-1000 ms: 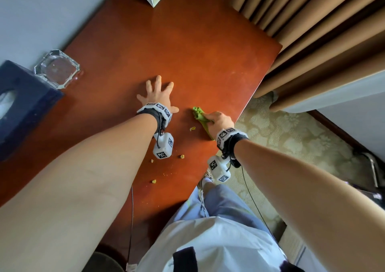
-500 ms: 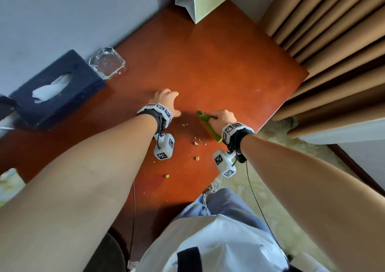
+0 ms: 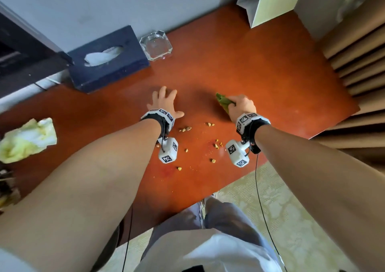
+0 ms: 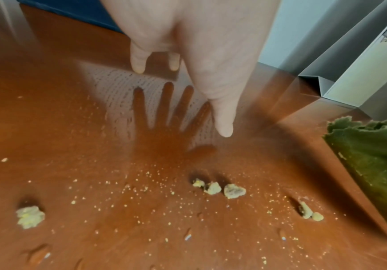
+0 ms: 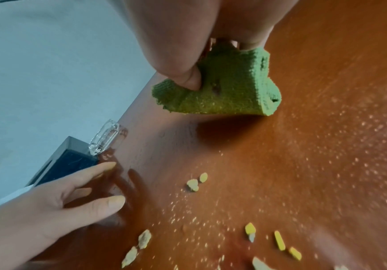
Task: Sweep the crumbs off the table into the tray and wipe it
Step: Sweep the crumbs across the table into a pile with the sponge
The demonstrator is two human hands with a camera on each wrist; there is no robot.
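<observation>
Yellowish crumbs (image 3: 185,128) (image 4: 220,189) (image 5: 195,182) lie scattered on the reddish-brown table (image 3: 239,67), between my two wrists and toward the near edge. My right hand (image 3: 241,105) grips a folded green cloth (image 3: 223,103) (image 5: 220,95) (image 4: 372,151), thumb pinching it, its lower edge just above the table. My left hand (image 3: 164,103) (image 5: 76,190) hovers with fingers (image 4: 222,117) spread and straight, holding nothing, left of the cloth. A clear glass tray (image 3: 156,44) (image 5: 104,140) sits at the table's far side by the wall.
A dark blue tissue box (image 3: 108,59) stands left of the glass tray. A white paper bag (image 3: 268,1) stands at the far right corner. A crumpled yellow-white wrapper (image 3: 27,140) lies at the left. Curtains (image 3: 358,49) hang to the right; patterned carpet (image 3: 291,219) is below.
My left hand has gone from curled to spread. My right hand still holds the cloth. The view has tilted so that the tissue box and glass tray appear nearer the centre.
</observation>
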